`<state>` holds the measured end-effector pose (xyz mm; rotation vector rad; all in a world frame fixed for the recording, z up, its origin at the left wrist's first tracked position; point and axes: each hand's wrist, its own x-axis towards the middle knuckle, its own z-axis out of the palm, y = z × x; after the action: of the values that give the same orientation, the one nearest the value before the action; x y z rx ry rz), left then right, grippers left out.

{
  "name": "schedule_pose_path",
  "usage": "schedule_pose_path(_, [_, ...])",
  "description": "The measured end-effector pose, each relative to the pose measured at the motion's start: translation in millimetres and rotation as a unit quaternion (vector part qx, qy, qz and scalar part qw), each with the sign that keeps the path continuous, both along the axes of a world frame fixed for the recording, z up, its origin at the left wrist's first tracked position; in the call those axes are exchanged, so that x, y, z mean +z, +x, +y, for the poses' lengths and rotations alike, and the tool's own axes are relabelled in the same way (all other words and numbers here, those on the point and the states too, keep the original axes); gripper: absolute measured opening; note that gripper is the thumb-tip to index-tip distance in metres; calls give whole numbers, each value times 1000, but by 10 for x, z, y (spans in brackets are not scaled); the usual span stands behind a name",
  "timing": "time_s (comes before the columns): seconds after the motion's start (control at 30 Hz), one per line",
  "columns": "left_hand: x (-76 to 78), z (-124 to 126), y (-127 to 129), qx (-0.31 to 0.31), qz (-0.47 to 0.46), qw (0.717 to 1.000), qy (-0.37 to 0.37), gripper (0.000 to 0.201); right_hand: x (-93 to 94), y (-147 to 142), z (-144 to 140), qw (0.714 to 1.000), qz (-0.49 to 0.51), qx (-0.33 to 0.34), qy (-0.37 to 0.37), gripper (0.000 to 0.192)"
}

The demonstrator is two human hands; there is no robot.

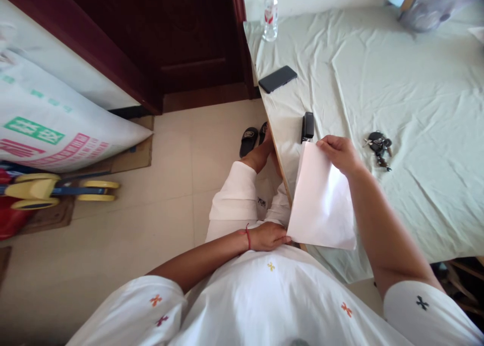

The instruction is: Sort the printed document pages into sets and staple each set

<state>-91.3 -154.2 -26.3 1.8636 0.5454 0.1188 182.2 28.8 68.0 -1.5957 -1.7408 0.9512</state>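
I hold a white sheet of paper (321, 199) over the near left edge of a table covered in pale green cloth (416, 99). My right hand (340, 152) pinches the sheet's top corner. My left hand (266, 236), with a red string at the wrist, grips its bottom left corner close to my lap. A black stapler (308, 126) lies on the cloth just beyond the paper's top edge. A bunch of keys (378, 147) rests to the right of my right hand.
A black phone (277, 78) and a clear bottle (270, 13) sit farther along the table's left side, a bag (427, 5) at the back right. On the tiled floor are black sandals (249, 140), a large printed sack (56, 124) and a yellow toy (45, 190). A dark wooden door (181, 43) stands behind.
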Motion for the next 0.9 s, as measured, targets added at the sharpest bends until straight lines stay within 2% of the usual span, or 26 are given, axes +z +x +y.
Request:
schedule_pose_path(0.07, [1, 44, -17, -14, 49, 997, 57, 47, 72, -20, -12, 999, -33, 10, 28, 36])
schedule_pose_path(0.13, [27, 131, -72, -16, 84, 993, 83, 35, 153, -40, -26, 996, -64, 9, 65, 34])
schedule_pose_path(0.23, [136, 333, -172, 29, 51, 997, 56, 32, 268, -67, -56, 992, -82, 9, 101, 30])
schedule_pose_path(0.27, [199, 412, -187, 68, 32, 996, 41, 27, 301, -79, -68, 991, -81, 11, 107, 30])
schedule_pose_path(0.3, [276, 493, -184, 135, 21, 990, 30, 29, 329, -94, -81, 990, -80, 13, 112, 30])
schedule_pose_path(0.37, [468, 650, -120, 268, 1, 963, 27, 42, 375, -135, -107, 989, -78, 18, 121, 29])
schedule_pose_path(0.4, [572, 723, -61, 309, -19, 950, 30, 44, 394, -159, -119, 989, -79, 20, 126, 28])
schedule_pose_path(0.5, [836, 910, 170, 387, -96, 917, 0, 49, 436, -223, -153, 987, -78, 27, 137, 27])
schedule_pose_path(0.57, [923, 1001, 315, 411, -141, 901, -27, 50, 456, -238, -174, 987, -69, 33, 140, 29])
schedule_pose_path(0.67, [923, 1066, 451, 439, -214, 862, -139, 57, 473, -205, -201, 989, -45, 40, 135, 33])
schedule_pose_path(0.77, [865, 1048, 494, 432, -252, 833, -235, 60, 483, -149, -224, 990, -36, 53, 129, 36])
schedule_pose_path(0.9, [823, 990, 494, 434, -249, 837, -221, 59, 501, -147, -247, 984, -51, 91, 147, 36])
